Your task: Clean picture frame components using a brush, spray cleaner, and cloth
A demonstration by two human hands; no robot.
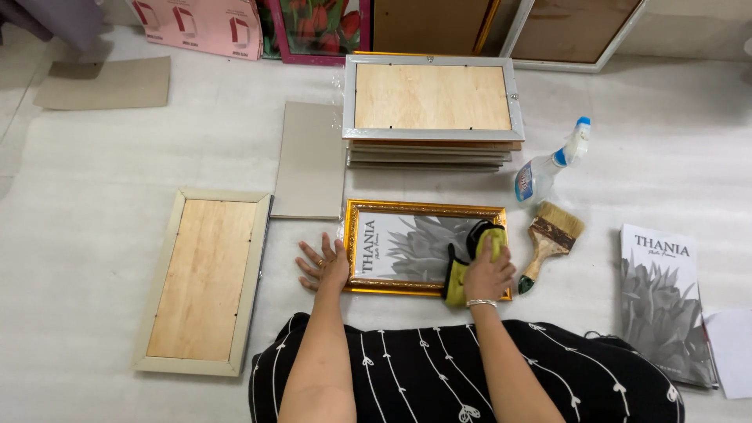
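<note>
The gold picture frame (427,247) is lying flat on the white floor covering (94,157), glass side up, with a grey printed sheet showing behind the glass. It is sitting directly under and between the two hands, just ahead of the person's lap.

The right hand (489,272) is pressing down on the frame's right end, its fingers closed over a yellow cleaning cloth (470,262) that is bunched beneath the palm and trailing toward the frame's near edge. The left hand (323,263) is resting flat with fingers spread wide, holding nothing, its thumb side touching the frame's left edge as if steadying it.

As a judgement, the wiping looks to be midway: the cloth is covering only the right part of the glass, and whether the left part is already clean cannot be told.

Just to the right of the right hand a wooden paintbrush (552,239) is lying untouched, and beyond it, farther from the person, a spray bottle (548,168) is lying on its side. Straight ahead of the hands a stack of frames (432,110) is sitting face down. Left of the left hand a pale frame (204,280) is lying backing up, with a grey board (311,160) ahead of it. Well off to the right a pile of printed sheets (664,301) is waiting.
</note>
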